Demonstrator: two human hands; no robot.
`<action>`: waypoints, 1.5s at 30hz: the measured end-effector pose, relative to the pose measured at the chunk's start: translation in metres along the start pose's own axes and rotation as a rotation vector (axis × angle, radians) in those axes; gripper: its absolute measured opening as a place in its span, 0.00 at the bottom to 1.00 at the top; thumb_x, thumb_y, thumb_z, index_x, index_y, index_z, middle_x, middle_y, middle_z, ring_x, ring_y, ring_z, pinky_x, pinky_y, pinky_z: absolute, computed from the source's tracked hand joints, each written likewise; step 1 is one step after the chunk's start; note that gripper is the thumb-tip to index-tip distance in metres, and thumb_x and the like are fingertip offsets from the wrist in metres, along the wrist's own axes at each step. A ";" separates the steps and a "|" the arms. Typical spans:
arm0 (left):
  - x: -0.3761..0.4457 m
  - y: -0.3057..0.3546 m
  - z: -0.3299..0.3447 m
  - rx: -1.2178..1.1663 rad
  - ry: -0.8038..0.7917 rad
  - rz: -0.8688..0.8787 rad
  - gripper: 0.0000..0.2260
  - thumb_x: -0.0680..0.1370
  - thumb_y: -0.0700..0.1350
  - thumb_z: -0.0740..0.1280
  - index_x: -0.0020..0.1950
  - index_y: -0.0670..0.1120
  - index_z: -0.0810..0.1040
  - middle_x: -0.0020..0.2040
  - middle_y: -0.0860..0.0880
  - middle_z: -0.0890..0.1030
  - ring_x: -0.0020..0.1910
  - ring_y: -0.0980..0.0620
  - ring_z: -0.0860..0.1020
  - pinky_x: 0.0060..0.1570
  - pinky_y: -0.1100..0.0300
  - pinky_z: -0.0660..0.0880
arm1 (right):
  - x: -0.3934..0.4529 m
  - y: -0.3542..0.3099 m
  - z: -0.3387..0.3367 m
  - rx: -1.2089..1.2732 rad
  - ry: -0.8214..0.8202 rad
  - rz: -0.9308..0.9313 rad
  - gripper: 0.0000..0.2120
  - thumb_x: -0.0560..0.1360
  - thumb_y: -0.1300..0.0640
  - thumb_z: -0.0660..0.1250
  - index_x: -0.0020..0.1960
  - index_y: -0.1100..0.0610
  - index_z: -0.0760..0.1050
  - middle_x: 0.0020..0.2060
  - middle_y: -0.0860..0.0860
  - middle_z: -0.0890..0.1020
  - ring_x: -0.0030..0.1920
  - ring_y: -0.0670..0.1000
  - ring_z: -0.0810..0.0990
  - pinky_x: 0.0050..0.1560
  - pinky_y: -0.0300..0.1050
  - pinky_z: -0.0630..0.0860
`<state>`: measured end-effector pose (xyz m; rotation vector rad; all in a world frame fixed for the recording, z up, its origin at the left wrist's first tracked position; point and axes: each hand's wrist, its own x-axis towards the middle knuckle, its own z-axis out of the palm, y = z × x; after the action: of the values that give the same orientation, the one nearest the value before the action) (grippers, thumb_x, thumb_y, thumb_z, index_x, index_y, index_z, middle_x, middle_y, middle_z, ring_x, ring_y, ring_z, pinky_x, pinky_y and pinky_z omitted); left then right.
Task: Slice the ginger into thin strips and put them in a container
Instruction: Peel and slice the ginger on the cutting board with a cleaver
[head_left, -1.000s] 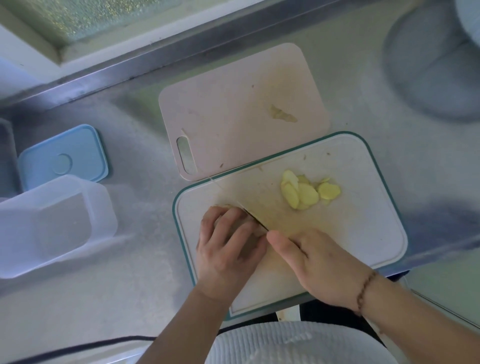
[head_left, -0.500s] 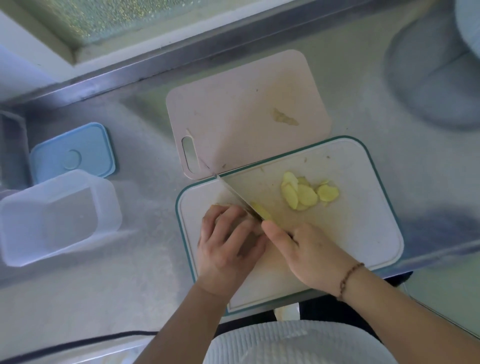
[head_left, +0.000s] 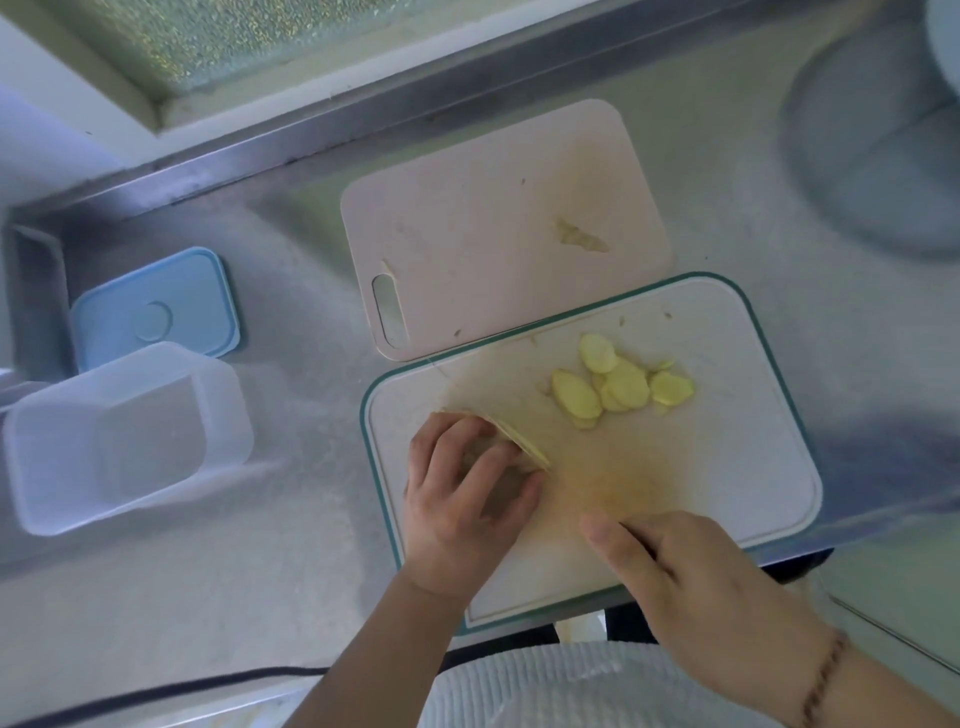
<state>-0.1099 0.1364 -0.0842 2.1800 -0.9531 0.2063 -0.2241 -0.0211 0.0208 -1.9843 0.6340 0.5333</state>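
My left hand (head_left: 462, 499) grips a chunk of ginger (head_left: 519, 441) on the white, teal-rimmed cutting board (head_left: 727, 467), fingers curled over it, its pale cut face turned right. A pile of several thin ginger slices (head_left: 618, 387) lies farther back on the board. My right hand (head_left: 685, 577) sits near the board's front edge, fingers curled round the knife handle. The blade shows only as a faint motion blur running toward the ginger. An open clear plastic container (head_left: 119, 441) stands on the counter at the left.
A pink cutting board (head_left: 493, 223) with a small ginger scrap (head_left: 582, 239) lies behind the white one. The blue lid (head_left: 156, 312) rests behind the container. A grey round object (head_left: 883, 156) sits at the far right. A raised metal ledge runs along the counter's back.
My right hand has drawn back toward me along the board with the knife. The blade no longer rests on the ginger. My left hand stays on the ginger.
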 end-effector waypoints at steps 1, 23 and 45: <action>0.000 -0.001 0.000 0.000 -0.004 0.000 0.15 0.71 0.46 0.80 0.52 0.47 0.79 0.51 0.41 0.83 0.57 0.40 0.76 0.56 0.46 0.76 | -0.002 0.001 0.000 -0.004 -0.001 0.004 0.33 0.69 0.24 0.45 0.29 0.54 0.60 0.22 0.49 0.62 0.25 0.45 0.62 0.28 0.36 0.62; 0.003 -0.001 0.001 -0.018 0.019 0.042 0.13 0.72 0.46 0.80 0.52 0.47 0.79 0.53 0.44 0.83 0.58 0.42 0.76 0.63 0.54 0.72 | 0.022 -0.011 0.005 -0.059 -0.038 0.040 0.30 0.70 0.28 0.45 0.28 0.54 0.58 0.20 0.49 0.61 0.24 0.47 0.62 0.29 0.38 0.65; 0.002 0.001 -0.001 -0.031 0.025 0.004 0.12 0.72 0.46 0.78 0.51 0.48 0.79 0.50 0.41 0.83 0.56 0.41 0.76 0.61 0.53 0.73 | -0.001 0.007 -0.004 -0.030 -0.021 0.014 0.32 0.68 0.23 0.44 0.30 0.51 0.63 0.22 0.50 0.64 0.25 0.47 0.63 0.28 0.36 0.63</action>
<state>-0.1087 0.1353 -0.0819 2.1427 -0.9409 0.2195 -0.2290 -0.0277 0.0188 -2.0016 0.6299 0.5746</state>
